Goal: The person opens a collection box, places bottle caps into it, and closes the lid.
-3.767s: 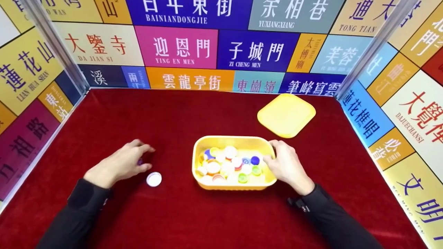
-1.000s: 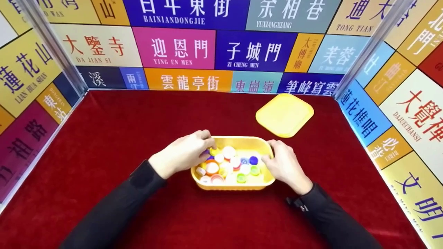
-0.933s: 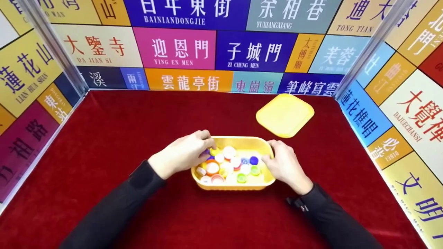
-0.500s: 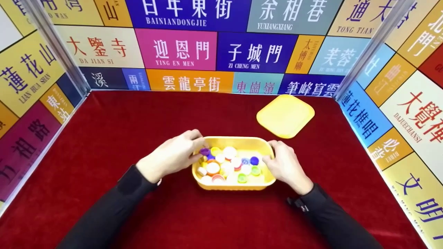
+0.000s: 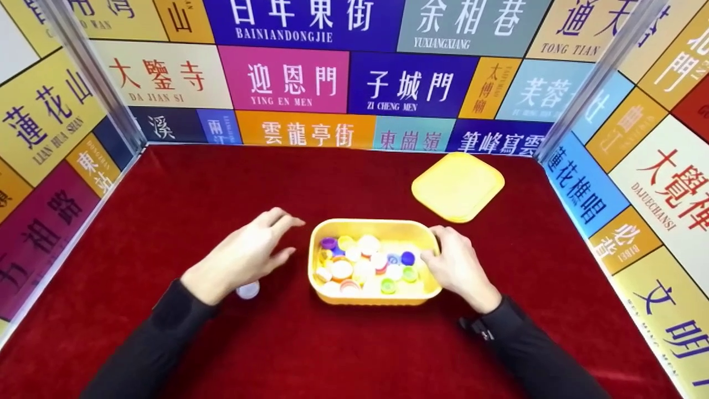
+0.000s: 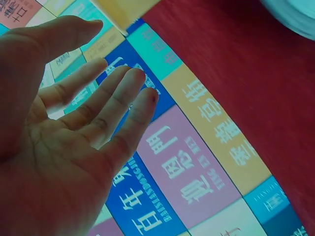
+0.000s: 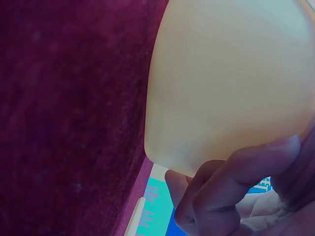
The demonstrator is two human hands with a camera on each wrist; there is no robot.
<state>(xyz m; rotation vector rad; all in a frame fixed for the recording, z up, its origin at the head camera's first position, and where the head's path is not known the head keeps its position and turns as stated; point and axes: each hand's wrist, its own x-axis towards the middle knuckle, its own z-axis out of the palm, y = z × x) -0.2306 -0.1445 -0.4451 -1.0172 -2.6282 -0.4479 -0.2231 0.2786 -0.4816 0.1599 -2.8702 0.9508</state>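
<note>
A yellow plastic box (image 5: 374, 300) stands on the red cloth, with several bottle caps (image 5: 342, 269) of many colours inside. Its right end is gripped by my right hand (image 5: 457, 263), thumb over the rim; the right wrist view shows curled fingers (image 7: 216, 191) against the box's outer wall. Left of the box, apart from it, my left hand (image 5: 243, 252) hovers with fingers spread and nothing in it. The left wrist view shows its bare palm (image 6: 59, 162). A white cap (image 5: 248, 290) lies on the cloth, partly covered by the left hand. A purple cap (image 5: 329, 243) sits in the box's far left corner.
A yellow lid (image 5: 458, 187) lies flat behind the box, to the right. Printed panels (image 5: 282, 80) with Chinese characters wall in the red cloth (image 5: 354, 354) at the back and both sides.
My left hand came from the left to the box, let go of the purple cap inside it, and has drawn back left, uncovering part of the white cap. The right hand stays on the box.
</note>
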